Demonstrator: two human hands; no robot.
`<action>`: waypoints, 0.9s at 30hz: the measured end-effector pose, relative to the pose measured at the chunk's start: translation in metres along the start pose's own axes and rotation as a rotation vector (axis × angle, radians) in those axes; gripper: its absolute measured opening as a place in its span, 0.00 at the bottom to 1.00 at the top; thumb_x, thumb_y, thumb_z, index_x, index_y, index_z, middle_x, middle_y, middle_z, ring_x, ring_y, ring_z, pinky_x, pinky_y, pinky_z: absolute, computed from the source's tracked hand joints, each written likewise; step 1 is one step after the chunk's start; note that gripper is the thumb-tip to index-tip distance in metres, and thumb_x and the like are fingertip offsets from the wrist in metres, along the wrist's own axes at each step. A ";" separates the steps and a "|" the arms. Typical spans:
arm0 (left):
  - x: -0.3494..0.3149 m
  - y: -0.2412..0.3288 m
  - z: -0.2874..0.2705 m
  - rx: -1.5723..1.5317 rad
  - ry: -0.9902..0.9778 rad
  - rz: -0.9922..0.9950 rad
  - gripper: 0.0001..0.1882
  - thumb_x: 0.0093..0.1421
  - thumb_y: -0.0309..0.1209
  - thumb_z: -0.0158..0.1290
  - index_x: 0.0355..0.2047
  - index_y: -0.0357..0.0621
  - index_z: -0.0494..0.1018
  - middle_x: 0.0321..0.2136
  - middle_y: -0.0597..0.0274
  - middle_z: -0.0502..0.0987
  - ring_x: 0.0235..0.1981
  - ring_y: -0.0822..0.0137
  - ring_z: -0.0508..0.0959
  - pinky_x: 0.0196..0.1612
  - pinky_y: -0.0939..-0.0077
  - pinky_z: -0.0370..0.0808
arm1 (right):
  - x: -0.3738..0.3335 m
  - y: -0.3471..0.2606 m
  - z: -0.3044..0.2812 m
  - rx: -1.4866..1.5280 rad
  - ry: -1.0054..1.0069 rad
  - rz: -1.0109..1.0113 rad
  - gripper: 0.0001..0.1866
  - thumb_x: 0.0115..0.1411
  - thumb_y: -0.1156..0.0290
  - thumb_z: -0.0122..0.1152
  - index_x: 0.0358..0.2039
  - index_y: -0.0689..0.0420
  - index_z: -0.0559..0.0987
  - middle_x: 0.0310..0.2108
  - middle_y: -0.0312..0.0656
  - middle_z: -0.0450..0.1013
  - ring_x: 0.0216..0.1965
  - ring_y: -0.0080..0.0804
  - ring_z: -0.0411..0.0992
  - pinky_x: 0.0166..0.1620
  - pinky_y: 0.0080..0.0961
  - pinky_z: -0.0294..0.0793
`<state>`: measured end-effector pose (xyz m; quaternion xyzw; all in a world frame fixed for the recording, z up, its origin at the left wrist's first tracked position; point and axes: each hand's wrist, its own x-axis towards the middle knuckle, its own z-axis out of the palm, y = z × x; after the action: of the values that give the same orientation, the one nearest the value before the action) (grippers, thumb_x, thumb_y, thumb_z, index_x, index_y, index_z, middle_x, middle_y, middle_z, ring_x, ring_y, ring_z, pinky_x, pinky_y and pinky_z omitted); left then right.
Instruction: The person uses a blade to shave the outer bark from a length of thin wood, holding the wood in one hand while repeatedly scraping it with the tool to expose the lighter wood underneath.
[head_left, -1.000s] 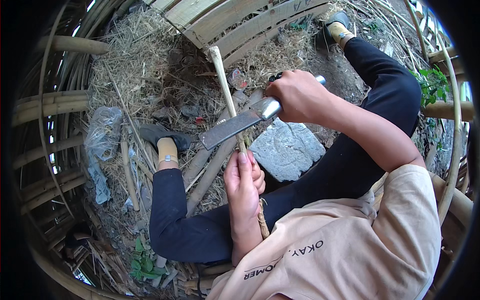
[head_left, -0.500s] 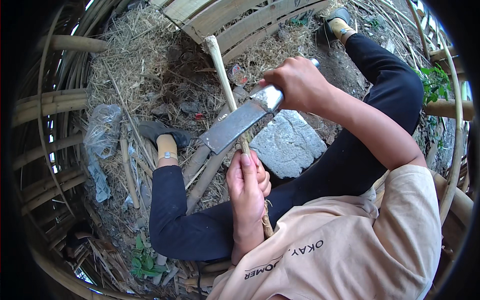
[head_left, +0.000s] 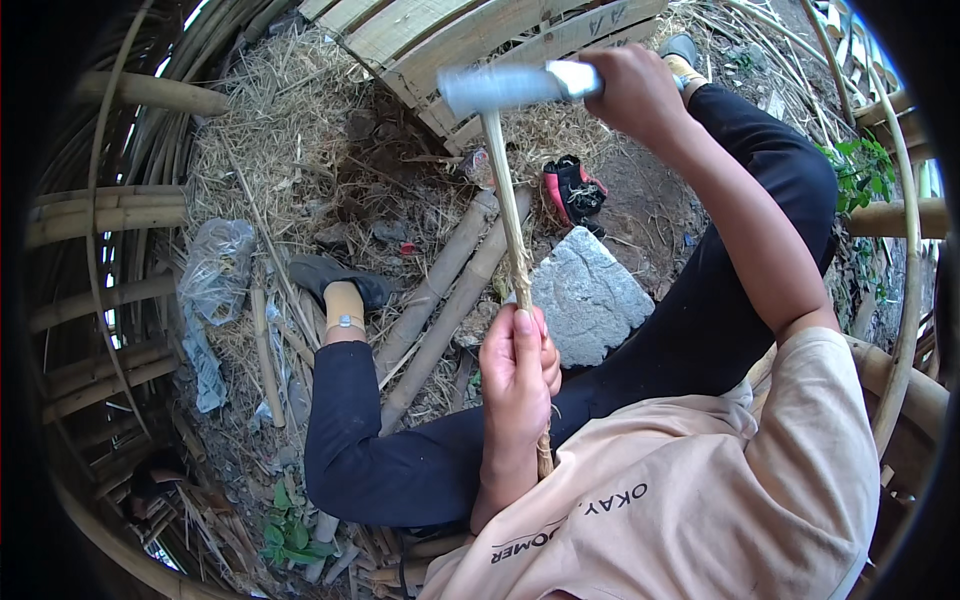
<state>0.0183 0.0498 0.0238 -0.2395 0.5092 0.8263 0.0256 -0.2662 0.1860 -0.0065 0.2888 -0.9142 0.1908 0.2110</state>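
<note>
My left hand [head_left: 520, 375] is closed around a long peeled stick [head_left: 511, 215] that points away from me. Its lower end passes below the hand toward my shirt. At the far right, my right hand [head_left: 640, 90] grips the handle of a broad-bladed machete [head_left: 510, 88]. The blade is smeared by motion and lies across the far tip of the stick; I cannot tell whether it touches the wood. Close to the right of the stick lies a grey stone block [head_left: 585, 300].
A wooden slatted crate [head_left: 420, 65] stands at the far side. A red and black glove [head_left: 574, 190] lies beyond the stone. Two bamboo poles [head_left: 440, 290] rest on the straw-strewn ground. A clear plastic bag [head_left: 217, 265] lies left, near a bamboo wall [head_left: 110, 215].
My right hand has moved the machete away from me along the stick, from near my left hand to the far tip. My left hand has shifted slightly right. The glove has come into sight.
</note>
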 end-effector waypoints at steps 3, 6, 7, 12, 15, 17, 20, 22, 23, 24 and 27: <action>-0.005 -0.001 0.004 -0.025 -0.053 -0.011 0.15 0.73 0.42 0.39 0.33 0.46 0.63 0.16 0.77 0.55 0.12 0.86 0.50 0.14 0.86 0.44 | 0.021 0.042 0.006 0.044 -0.040 0.407 0.19 0.63 0.53 0.59 0.33 0.57 0.84 0.20 0.50 0.77 0.20 0.45 0.76 0.27 0.39 0.76; 0.001 -0.001 -0.003 -0.050 -0.014 -0.012 0.15 0.74 0.41 0.39 0.33 0.46 0.63 0.16 0.77 0.55 0.12 0.86 0.50 0.13 0.86 0.45 | 0.014 0.060 -0.011 0.086 0.065 0.220 0.22 0.63 0.51 0.60 0.30 0.62 0.83 0.18 0.48 0.75 0.19 0.36 0.75 0.26 0.37 0.72; 0.003 0.000 -0.006 -0.069 -0.030 -0.024 0.15 0.74 0.41 0.39 0.33 0.46 0.63 0.16 0.77 0.54 0.12 0.86 0.50 0.13 0.86 0.46 | 0.010 0.056 -0.016 0.153 -0.020 0.249 0.19 0.62 0.54 0.62 0.31 0.60 0.84 0.20 0.49 0.76 0.22 0.38 0.76 0.29 0.37 0.74; 0.007 0.002 -0.010 -0.068 -0.074 -0.036 0.14 0.74 0.41 0.38 0.33 0.47 0.64 0.16 0.77 0.54 0.13 0.86 0.51 0.14 0.87 0.45 | -0.011 -0.008 -0.024 0.321 -0.246 0.158 0.10 0.54 0.67 0.67 0.36 0.55 0.85 0.28 0.49 0.79 0.30 0.45 0.79 0.39 0.38 0.78; 0.009 0.000 -0.006 -0.024 -0.041 -0.037 0.14 0.74 0.41 0.39 0.33 0.46 0.64 0.16 0.78 0.54 0.13 0.86 0.50 0.14 0.87 0.45 | -0.014 -0.025 -0.022 0.384 -0.286 0.037 0.11 0.48 0.70 0.66 0.35 0.55 0.85 0.27 0.49 0.79 0.31 0.47 0.79 0.39 0.39 0.78; 0.011 -0.005 -0.009 -0.029 -0.032 -0.040 0.14 0.74 0.40 0.39 0.33 0.46 0.64 0.16 0.78 0.54 0.13 0.86 0.50 0.14 0.87 0.45 | -0.015 -0.034 -0.033 0.325 -0.399 0.008 0.10 0.45 0.71 0.66 0.31 0.55 0.84 0.25 0.48 0.78 0.30 0.48 0.78 0.38 0.39 0.78; 0.013 -0.007 -0.010 -0.040 -0.023 -0.047 0.14 0.74 0.40 0.39 0.34 0.46 0.64 0.16 0.78 0.54 0.13 0.86 0.50 0.14 0.87 0.45 | -0.023 -0.030 -0.029 0.265 -0.434 -0.100 0.08 0.41 0.70 0.65 0.25 0.56 0.82 0.22 0.48 0.77 0.28 0.49 0.78 0.35 0.42 0.77; 0.014 -0.006 -0.011 -0.054 -0.019 -0.052 0.14 0.74 0.40 0.39 0.34 0.46 0.64 0.16 0.78 0.54 0.12 0.86 0.50 0.14 0.87 0.44 | -0.024 -0.029 -0.026 0.184 -0.484 -0.156 0.08 0.40 0.70 0.65 0.24 0.56 0.82 0.21 0.49 0.76 0.28 0.49 0.77 0.34 0.43 0.77; 0.015 -0.006 -0.014 -0.063 -0.017 -0.056 0.14 0.74 0.40 0.39 0.33 0.46 0.64 0.16 0.78 0.54 0.12 0.86 0.50 0.13 0.87 0.44 | -0.025 -0.030 -0.026 0.201 -0.512 -0.164 0.08 0.40 0.69 0.64 0.24 0.55 0.82 0.21 0.49 0.76 0.27 0.50 0.77 0.34 0.43 0.78; 0.016 -0.005 -0.015 -0.072 -0.014 -0.059 0.14 0.74 0.40 0.39 0.33 0.46 0.64 0.16 0.78 0.53 0.12 0.86 0.49 0.13 0.87 0.44 | -0.029 -0.032 -0.023 0.238 -0.510 -0.154 0.07 0.39 0.71 0.64 0.23 0.55 0.81 0.20 0.49 0.75 0.27 0.50 0.77 0.33 0.43 0.76; 0.016 0.000 -0.016 -0.063 0.033 -0.043 0.14 0.74 0.40 0.39 0.33 0.46 0.63 0.16 0.78 0.53 0.12 0.86 0.49 0.13 0.87 0.43 | -0.037 -0.036 -0.010 0.295 -0.449 -0.136 0.06 0.38 0.73 0.62 0.21 0.55 0.79 0.18 0.47 0.73 0.25 0.50 0.75 0.31 0.43 0.74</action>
<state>0.0102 0.0333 0.0109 -0.2646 0.4778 0.8372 0.0273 -0.2135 0.1798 -0.0085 0.4122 -0.8789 0.2383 -0.0290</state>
